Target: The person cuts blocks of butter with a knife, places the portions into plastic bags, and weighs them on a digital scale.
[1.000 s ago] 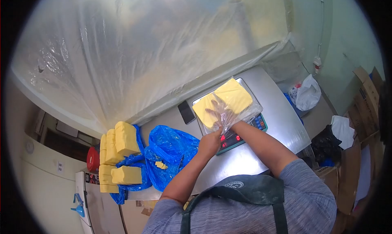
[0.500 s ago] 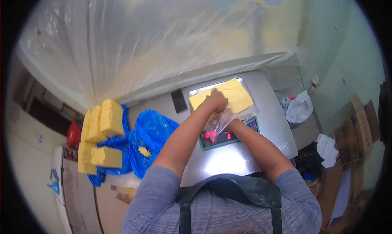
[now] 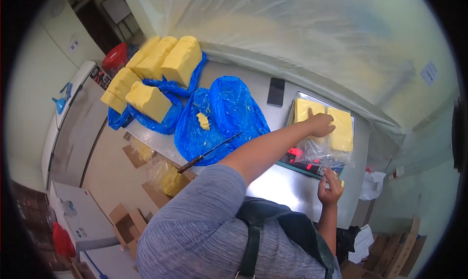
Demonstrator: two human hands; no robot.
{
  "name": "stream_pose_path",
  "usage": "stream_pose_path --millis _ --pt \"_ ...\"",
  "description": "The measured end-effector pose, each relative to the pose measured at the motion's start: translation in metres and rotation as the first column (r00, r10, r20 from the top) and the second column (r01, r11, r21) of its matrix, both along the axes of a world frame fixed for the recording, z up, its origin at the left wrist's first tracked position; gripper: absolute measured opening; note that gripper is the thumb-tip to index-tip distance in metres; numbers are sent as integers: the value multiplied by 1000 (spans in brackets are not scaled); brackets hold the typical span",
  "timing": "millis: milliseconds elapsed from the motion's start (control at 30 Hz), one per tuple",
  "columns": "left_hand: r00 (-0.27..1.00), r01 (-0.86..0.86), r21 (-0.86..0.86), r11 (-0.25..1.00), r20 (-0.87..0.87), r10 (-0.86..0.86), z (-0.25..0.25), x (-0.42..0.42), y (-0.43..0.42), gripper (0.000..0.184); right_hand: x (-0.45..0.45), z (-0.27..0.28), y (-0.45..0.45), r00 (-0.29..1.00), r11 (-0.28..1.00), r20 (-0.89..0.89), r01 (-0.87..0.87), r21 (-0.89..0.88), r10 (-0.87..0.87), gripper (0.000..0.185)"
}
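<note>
Bagged yellow slabs [image 3: 341, 131] on digital scale [image 3: 302, 165]: left hand [image 3: 321, 125] half-spread atop, gripping nothing; right hand [image 3: 331, 191], nearer, half-curled, hold unclear; light pressure advisable.

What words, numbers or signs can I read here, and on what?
"0": red digit on the scale's display.
Other red digits there: too blurred to read.
Pale paper by the plastic sheeting: too small.
Wall sign, dark label on the white appliance, label on the lower white box: also too small.
</note>
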State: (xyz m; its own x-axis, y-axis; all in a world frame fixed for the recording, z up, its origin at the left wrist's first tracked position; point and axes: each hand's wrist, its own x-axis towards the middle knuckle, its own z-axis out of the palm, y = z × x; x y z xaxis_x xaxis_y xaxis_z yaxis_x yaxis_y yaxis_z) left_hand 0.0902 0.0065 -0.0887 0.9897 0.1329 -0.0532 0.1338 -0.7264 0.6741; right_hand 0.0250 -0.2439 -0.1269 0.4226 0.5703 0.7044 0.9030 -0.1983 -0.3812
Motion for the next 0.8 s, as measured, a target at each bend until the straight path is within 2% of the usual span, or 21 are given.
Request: stream_pose_path --millis 33,100,167,233,300,367,433,500,533,600,633,700,733,767,800 --pt "1000 -16 -6 1000 5 16 2 -18 7 53 -5 6 0 1000 1000 5 -16 -6 16 31" --pt "931 -29 -369 929 328 159 2 -70 14 36 -20 23 5 1000 998 0 -21 54 21 29" --pt "956 -30 -258 966 276 103 7 -138 34 27 -36 41 22 999 997 -4 -46 65 46 27" --pt "920 -52 -326 944 352 172 -1 -209 54 26 -48 54 45 990 987 -36 -130 92 134 27" --pt "927 -191 -244 951 274 257 -8 -281 82 25 -60 57 74 983 980 -49 -172 105 178 26" --pt "873 -366 -346 864 194 448 -11 -351 104 24 -77 65 114 954 957 -114 -264 124 278 26" --pt "743 -566 -432 702 101 661 -24 -417 123 24 -92 55 156 934 945 -150 -310 106 323 24" --pt "582 -700 -478 530 48 812 -34 -476 139 24 -113 49 206 863 904 -270 -415 108 428 23" --pt "563 -706 -487 514 56 825 -38 -504 144 24 -127 49 230 856 894 -258 -437 103 448 23" --pt "416 -788 -472 395 65 907 -45 -556 151 26 -157 53 279 729 849 -485 -526 55 483 28" --pt "394 -792 -481 376 68 916 -47 -578 153 26 -173 58 303 723 837 -478 -546 49 499 28" --pt "313 -907 -321 273 -77 947 -53 -619 154 30 -201 66 351 722 803 -500 -590 -82 479 35" --pt "297 -909 -329 256 -78 952 -60 -638 155 30 -210 66 374 714 761 -505 -629 -159 485 45" --pt "306 -923 -287 257 -140 942 -69 -656 155 34 -221 65 399 710 751 -504 -639 -167 492 45" --pt "315 -933 -244 263 -205 927 -77 -673 154 38 -234 63 424 667 733 -556 -665 -144 496 52"
